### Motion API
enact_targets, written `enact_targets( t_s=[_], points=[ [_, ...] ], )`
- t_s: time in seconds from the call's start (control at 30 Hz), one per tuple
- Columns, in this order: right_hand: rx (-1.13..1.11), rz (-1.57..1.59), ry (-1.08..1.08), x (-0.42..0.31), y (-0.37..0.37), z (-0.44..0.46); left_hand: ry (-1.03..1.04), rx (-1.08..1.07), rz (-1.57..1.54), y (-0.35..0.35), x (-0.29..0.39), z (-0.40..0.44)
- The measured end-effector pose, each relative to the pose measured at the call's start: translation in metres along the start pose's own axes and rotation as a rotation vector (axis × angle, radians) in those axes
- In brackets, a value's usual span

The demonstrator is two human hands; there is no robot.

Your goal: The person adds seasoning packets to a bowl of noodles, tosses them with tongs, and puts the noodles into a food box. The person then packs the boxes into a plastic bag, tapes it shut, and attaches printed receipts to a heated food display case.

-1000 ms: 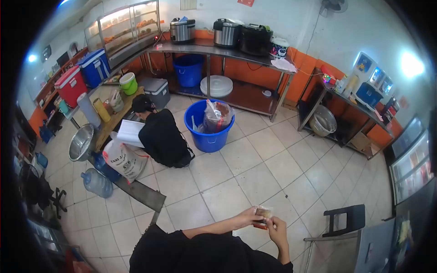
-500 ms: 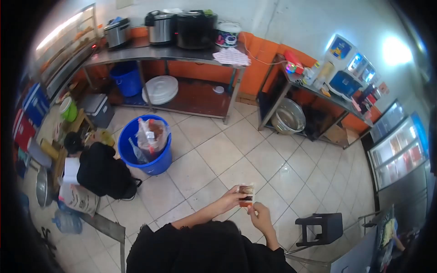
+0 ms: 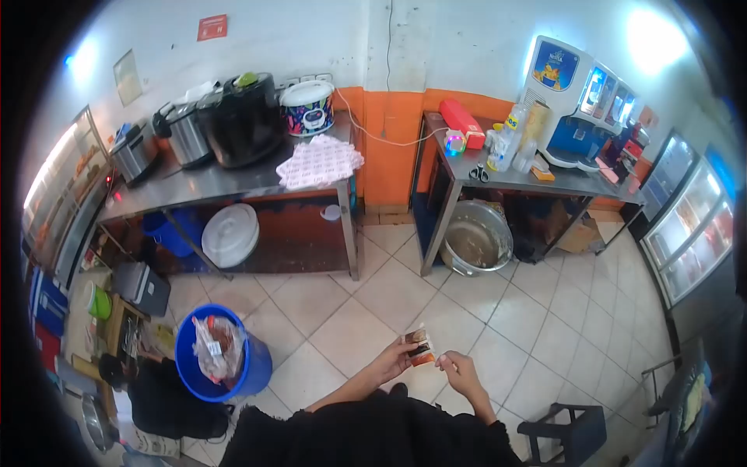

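Observation:
In front of my body, my left hand [image 3: 393, 359] grips a small flat packet [image 3: 420, 348] with brown, white and orange printing. Its fingers are closed on the packet's left side. Just right of the packet's lower corner, my right hand [image 3: 461, 372] is closed in a pinch. Its fingertips come very near that corner; whether they touch it or hold something small cannot be made out.
A blue bin [image 3: 261, 372] with a plastic bag [image 3: 218, 350] stands to the left, beside a crouching person [image 3: 167, 401]. Metal tables carry cookers [image 3: 241, 121] and a drink dispenser [image 3: 572, 148]. A large metal bowl [image 3: 476, 233] sits below; a dark stool [image 3: 564, 432] stands right.
My view has tilted up and swung, so the tables look nearer. The packet remains in my left hand, now more tilted. My right hand has drawn slightly away from it to the right.

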State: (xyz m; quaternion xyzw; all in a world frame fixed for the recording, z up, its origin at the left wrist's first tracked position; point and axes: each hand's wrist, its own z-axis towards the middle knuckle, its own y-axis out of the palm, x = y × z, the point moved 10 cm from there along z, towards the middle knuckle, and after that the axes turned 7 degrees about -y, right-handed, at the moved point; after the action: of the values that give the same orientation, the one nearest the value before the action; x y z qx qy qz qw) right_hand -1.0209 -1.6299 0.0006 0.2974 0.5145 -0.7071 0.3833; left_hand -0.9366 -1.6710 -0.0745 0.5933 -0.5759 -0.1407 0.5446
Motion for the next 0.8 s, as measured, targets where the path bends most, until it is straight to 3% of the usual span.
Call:
enact_targets(
  t_s=[0.13,0.2,0.27,0.33,0.5,0.57,0.63,0.7,0.8],
  points=[
    [-0.159,-0.070,0.220,0.069,-0.013,0.087,0.159,0.071,-0.092,-0.024,0.068,0.038],
    [-0.067,0.048,0.192,0.125,-0.026,0.133,0.217,0.115,-0.154,-0.046,0.088,0.056],
    [0.005,-0.108,0.160,0.183,-0.046,0.182,0.280,0.141,-0.189,-0.062,0.115,0.080],
    [0.060,-0.200,0.308,0.218,-0.077,0.236,0.288,0.234,-0.255,-0.084,0.137,0.106],
    [0.371,-0.473,0.408,0.280,-0.147,0.329,0.318,0.188,-0.280,-0.090,0.206,0.180],
    [0.340,-0.496,0.456,0.308,-0.168,0.368,0.375,0.196,-0.229,-0.075,0.245,0.207],
    [0.362,-0.763,0.400,0.328,-0.186,0.393,0.385,0.210,-0.235,-0.069,0.268,0.232],
    [0.292,-0.749,0.402,0.346,-0.193,0.415,0.383,0.100,-0.266,-0.045,0.291,0.256],
    [0.140,-0.784,0.312,0.350,-0.193,0.450,0.438,0.122,-0.302,-0.027,0.323,0.277]
  ],
)
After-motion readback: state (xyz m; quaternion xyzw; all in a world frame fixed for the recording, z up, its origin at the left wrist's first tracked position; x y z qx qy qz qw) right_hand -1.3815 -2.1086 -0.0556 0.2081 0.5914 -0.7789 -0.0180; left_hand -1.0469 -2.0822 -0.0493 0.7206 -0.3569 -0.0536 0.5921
